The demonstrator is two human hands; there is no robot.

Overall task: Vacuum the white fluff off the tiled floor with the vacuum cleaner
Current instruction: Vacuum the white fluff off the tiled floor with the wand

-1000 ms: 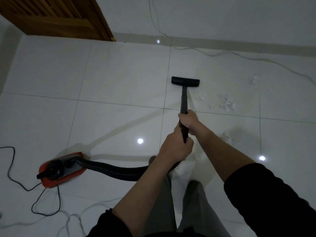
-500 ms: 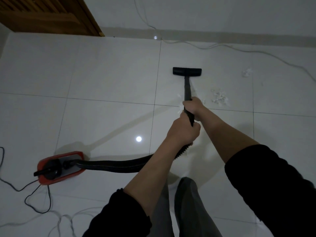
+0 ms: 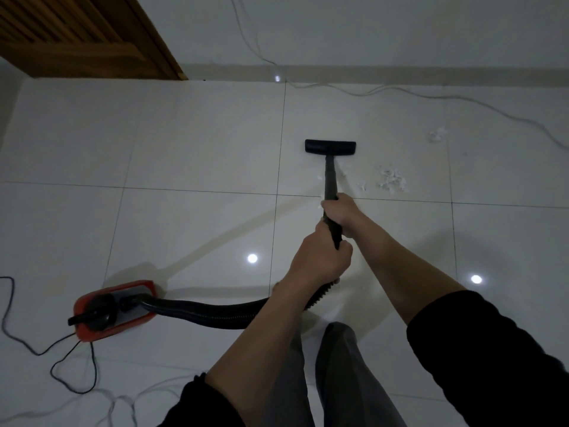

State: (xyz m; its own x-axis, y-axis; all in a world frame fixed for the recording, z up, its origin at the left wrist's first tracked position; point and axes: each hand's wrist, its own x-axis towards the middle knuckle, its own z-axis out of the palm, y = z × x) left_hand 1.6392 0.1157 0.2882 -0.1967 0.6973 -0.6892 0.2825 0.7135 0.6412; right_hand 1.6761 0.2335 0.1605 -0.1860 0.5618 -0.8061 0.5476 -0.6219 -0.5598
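I had both hands wrapped around the wand (image 3: 331, 180), my right hand (image 3: 341, 215) farther along it and my left hand (image 3: 321, 257) nearer me at the hose end. The wand ran almost straight away from me, its nozzle (image 3: 330, 147) flat on the floor (image 3: 200, 143) at the far end. The main fluff (image 3: 391, 179) lay just right of the wand, nearer than the nozzle, with one more tuft (image 3: 437, 134) farther right. The coming sweep, I judged, had to go right.
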